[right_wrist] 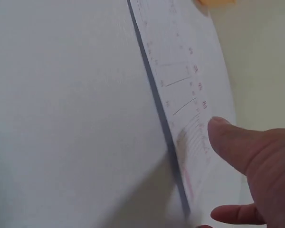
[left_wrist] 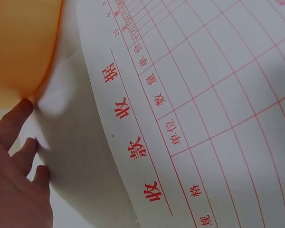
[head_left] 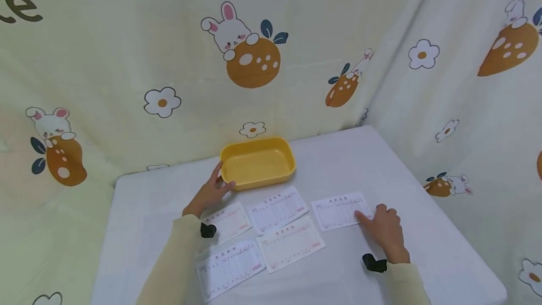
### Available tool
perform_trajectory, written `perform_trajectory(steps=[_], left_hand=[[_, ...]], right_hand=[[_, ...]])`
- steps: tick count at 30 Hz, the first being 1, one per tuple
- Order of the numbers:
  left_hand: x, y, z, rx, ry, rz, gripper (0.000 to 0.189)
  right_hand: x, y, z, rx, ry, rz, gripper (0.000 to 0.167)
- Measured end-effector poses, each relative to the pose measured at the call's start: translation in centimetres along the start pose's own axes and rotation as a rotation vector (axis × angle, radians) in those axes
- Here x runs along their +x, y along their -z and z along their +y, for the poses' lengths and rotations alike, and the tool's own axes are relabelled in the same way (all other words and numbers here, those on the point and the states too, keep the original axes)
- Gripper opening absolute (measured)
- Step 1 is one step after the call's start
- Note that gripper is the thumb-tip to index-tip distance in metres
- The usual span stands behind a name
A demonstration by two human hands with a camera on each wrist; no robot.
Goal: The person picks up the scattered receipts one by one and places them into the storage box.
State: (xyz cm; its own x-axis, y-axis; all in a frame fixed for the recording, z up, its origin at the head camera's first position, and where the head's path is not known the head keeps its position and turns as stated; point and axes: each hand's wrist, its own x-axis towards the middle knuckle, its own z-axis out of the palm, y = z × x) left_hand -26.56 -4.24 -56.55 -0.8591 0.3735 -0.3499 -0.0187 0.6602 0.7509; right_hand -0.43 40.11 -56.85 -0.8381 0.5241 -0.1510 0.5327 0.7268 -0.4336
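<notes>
In the head view my left hand (head_left: 211, 194) is at the left front corner of a yellow plastic tray (head_left: 258, 185), thumb and forefinger spread, fingertips right at its wall. The left wrist view shows one fingertip (left_wrist: 24, 105) against the tray's edge. Beneath that wrist lies a receipt slip (left_wrist: 204, 109) with a red-printed heading and grid. Over at the right, my right hand (head_left: 386, 230) is beside another receipt slip (head_left: 336, 213), its thumb over the slip's right end. In the right wrist view the thumb (right_wrist: 228, 140) overlaps the slip's long edge, the other fingers lower down.
Several more slips lie in front of the tray, among them an upper middle slip (head_left: 277, 209), a centre slip (head_left: 291, 244) and a lower left slip (head_left: 230, 269). Behind the white table (head_left: 330, 159) hangs a curtain (head_left: 106, 69) printed with rabbits and flowers.
</notes>
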Motion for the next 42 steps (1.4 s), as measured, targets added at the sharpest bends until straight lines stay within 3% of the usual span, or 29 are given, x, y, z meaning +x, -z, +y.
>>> perform_trajectory(steps=[9,16,22,25,31,37,42], left_hand=[[0.1,0.0,-0.2,-0.005,0.007,-0.009,0.104],[0.4,-0.1,-0.1,0.000,-0.018,-0.007,0.104],[0.5,-0.2,-0.2,0.002,-0.021,-0.007,0.102],[0.6,-0.2,-0.5,0.002,-0.012,-0.009,0.101],[0.7,0.1,-0.9,-0.004,0.004,-0.011,0.102],[0.4,0.4,-0.8,-0.018,-0.026,-0.002,0.100],[0.3,0.2,-0.5,-0.016,-0.029,0.000,0.100]], right_hand=[[2.4,-0.5,0.5,0.017,-0.053,-0.047,0.068],[2.4,-0.5,0.8,0.074,-0.085,-0.049,0.063],[2.0,-0.5,0.7,0.182,-0.149,-0.061,0.047],[2.0,-0.5,0.8,0.212,-0.155,-0.038,0.038],[2.1,0.2,1.1,0.218,-0.149,0.042,0.039],[2.1,1.9,1.9,0.204,-0.176,0.110,0.035],[1.8,3.5,2.1,0.217,-0.222,0.117,0.042]])
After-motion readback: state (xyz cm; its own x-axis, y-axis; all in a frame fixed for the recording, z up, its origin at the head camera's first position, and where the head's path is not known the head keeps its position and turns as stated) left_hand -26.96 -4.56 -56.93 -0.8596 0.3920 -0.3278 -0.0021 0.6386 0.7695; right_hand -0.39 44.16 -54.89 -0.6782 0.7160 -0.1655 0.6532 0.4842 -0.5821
